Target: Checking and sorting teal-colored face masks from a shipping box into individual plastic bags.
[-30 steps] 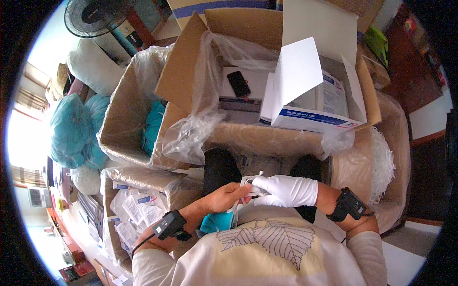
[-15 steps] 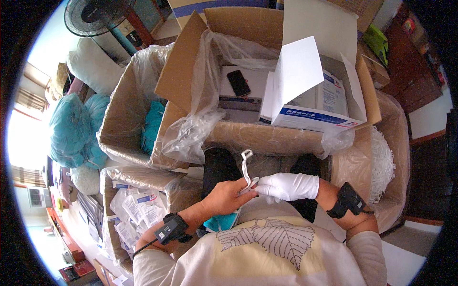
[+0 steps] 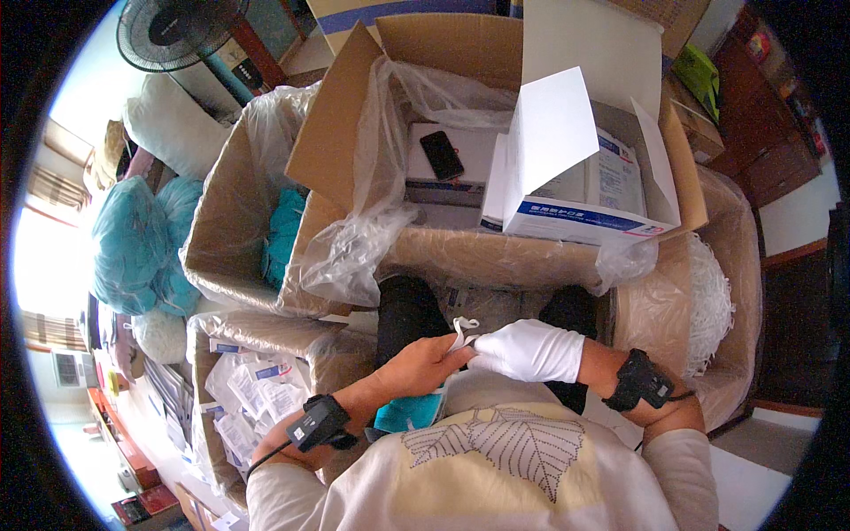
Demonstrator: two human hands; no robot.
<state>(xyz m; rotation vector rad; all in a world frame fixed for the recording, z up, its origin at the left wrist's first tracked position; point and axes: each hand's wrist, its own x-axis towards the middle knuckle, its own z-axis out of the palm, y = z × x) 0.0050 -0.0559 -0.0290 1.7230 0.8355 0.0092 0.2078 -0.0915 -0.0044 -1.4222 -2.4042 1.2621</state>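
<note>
My bare left hand and my right hand, which wears a white glove, meet in front of my body. Between them a white elastic-looking strap curls up in a small loop above my left fingers. My left hand pinches it. The right fingers close against the same spot, and the glove hides part of the strap. Below my left hand, a piece of teal fabric lies on my lap.
Ahead stands an open carton lined with plastic, holding a phone and a white box of packets. At left are a carton of teal items and small packets. White strands fill a carton at right.
The strap stood up long and thin above my left hand; now it is lower and curled. The gloved right hand has turned and pressed closer to my left fingers.
</note>
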